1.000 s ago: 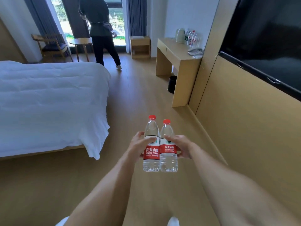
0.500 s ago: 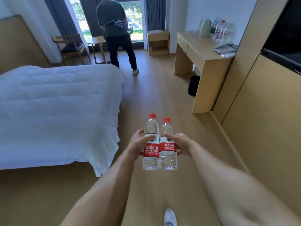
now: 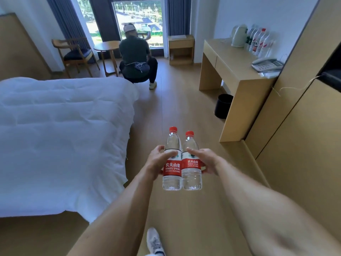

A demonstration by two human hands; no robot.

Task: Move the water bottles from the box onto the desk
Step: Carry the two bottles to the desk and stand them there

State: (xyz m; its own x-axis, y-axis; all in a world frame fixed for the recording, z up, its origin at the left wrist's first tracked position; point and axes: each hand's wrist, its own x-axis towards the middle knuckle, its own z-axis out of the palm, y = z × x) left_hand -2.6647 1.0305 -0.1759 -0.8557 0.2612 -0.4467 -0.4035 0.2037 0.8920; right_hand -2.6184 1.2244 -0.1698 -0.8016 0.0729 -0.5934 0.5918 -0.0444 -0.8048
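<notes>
Right at the bottom edge there's a white sneaker (image 3: 154, 241) on the wood floor (image 3: 177, 111). Above that, both forearms reach forward. The left hand (image 3: 156, 162) is wrapped around the left water bottle (image 3: 172, 161) at its red label, and the right hand (image 3: 203, 161) grips the right water bottle (image 3: 191, 163) the same way — thumb across the front, fingers curled behind. Both bottles are upright, red caps up, pressed side by side and touching, held up in the air over the floor.

To the left is a bed (image 3: 60, 137) with a white duvet. To the right, wood wall panelling, then the desk (image 3: 238, 71) further ahead on the right with a black bin (image 3: 223, 106) tucked beside its leg. On the desk: a phone (image 3: 266, 64), a pale kettle (image 3: 239, 35), and a row of more water bottles (image 3: 258, 41) standing against the wall by the kettle.

Far end — a person (image 3: 137, 56) in dark clothes crouching with their back turned, next to a small round table (image 3: 107, 47) and a wooden chair (image 3: 75, 54), in front of the window (image 3: 136, 19).
</notes>
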